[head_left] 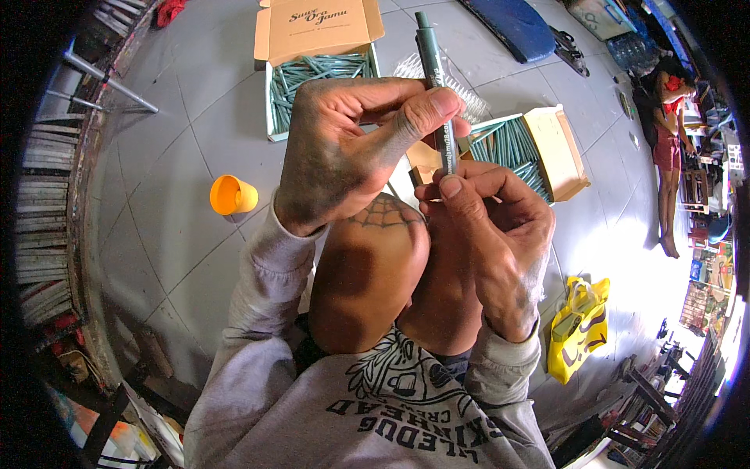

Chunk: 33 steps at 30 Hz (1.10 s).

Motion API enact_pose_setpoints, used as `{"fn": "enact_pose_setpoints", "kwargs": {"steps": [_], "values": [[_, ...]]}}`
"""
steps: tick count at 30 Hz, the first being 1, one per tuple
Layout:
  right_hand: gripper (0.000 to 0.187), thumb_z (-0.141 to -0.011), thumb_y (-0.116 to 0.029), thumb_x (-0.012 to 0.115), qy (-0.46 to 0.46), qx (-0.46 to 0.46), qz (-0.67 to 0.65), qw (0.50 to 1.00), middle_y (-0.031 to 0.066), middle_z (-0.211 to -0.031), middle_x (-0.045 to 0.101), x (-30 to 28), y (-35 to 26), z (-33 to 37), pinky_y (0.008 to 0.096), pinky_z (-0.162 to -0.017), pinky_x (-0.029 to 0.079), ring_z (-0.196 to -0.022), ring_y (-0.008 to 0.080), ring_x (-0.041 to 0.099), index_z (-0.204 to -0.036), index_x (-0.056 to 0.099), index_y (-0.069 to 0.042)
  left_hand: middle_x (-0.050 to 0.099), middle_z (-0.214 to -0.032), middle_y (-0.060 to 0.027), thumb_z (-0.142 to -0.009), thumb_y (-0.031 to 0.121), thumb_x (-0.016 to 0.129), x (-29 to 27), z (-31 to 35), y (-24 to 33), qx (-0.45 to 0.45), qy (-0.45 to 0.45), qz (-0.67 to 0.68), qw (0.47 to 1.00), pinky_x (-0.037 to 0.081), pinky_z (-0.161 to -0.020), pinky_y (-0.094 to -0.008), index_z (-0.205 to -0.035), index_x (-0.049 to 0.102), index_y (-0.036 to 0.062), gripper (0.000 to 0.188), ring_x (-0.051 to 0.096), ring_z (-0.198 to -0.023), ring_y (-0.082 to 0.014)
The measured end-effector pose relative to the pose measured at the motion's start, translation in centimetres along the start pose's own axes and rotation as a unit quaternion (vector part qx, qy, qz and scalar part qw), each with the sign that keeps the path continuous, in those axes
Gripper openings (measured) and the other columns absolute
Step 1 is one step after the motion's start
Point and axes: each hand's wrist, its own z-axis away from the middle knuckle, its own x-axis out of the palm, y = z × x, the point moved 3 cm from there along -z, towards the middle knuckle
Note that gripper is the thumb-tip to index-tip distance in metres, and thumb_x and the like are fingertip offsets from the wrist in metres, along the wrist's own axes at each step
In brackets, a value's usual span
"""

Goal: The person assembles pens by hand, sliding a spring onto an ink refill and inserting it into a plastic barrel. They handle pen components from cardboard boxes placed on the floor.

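A long green stick-shaped packet (433, 74) with a printed label stands upright between both hands, above my raised knees. My left hand (351, 152) pinches its middle with thumb and fingers. My right hand (488, 227) grips its lower end from below. Behind the hands, an open cardboard box (312, 55) on the floor holds several similar green sticks. A second open box (531, 148) of green sticks lies to the right of my hands.
An orange plastic cup (232, 195) lies on the grey tiled floor to the left. A yellow bag (576, 328) sits at the right. Another person (670, 148) stands at the far right. Stacked items line the left wall.
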Motion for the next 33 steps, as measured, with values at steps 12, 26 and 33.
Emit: {"fn": "enact_pose_setpoints", "kwargs": {"steps": [12, 26, 33], "values": [[0.013, -0.092, -0.005, 0.066, 0.012, -0.003, 0.003, 1.0, 0.0139, -0.084, 0.071, -0.5, -0.2, 0.3, 0.0278, -0.071, 0.056, -0.078, 0.0182, 0.07, -0.087, 0.066, 0.007, 0.075, -0.093, -0.0084, -0.094, 0.023, 0.07, 0.7, 0.5, -0.8, -0.035, -0.054, 0.048, 0.997, 0.053, -0.08, -0.0263, -0.102, 0.074, -0.0004, 0.025, 0.068, -0.091, -0.0119], [0.016, -0.092, -0.006, 0.07, -0.055, -0.012, -0.046, 0.997, 0.0117, -0.095, 0.067, 0.4, -0.2, 1.1, 0.029, -0.073, 0.055, -0.085, 0.0184, 0.068, -0.1, 0.061, 0.005, 0.074, -0.087, -0.0077, -0.095, 0.02, 0.068, 0.4, 0.8, 0.3, 0.034, -0.011, -0.064, 0.997, 0.055, -0.079, -0.0286, -0.098, 0.074, -0.0039, 0.025, 0.068, -0.086, -0.0124], [0.018, -0.091, -0.003, 0.071, -0.073, -0.055, -0.047, 0.995, 0.0131, -0.121, 0.06, -0.1, 0.4, 1.2, 0.03, -0.081, 0.054, -0.098, 0.0189, 0.066, -0.102, 0.061, 0.005, 0.073, -0.088, -0.0078, -0.094, 0.024, 0.07, 0.1, 0.2, 0.1, 0.024, -0.015, -0.069, 0.997, 0.054, -0.076, -0.028, -0.103, 0.073, -0.0039, 0.029, 0.067, -0.082, -0.0125]]}}
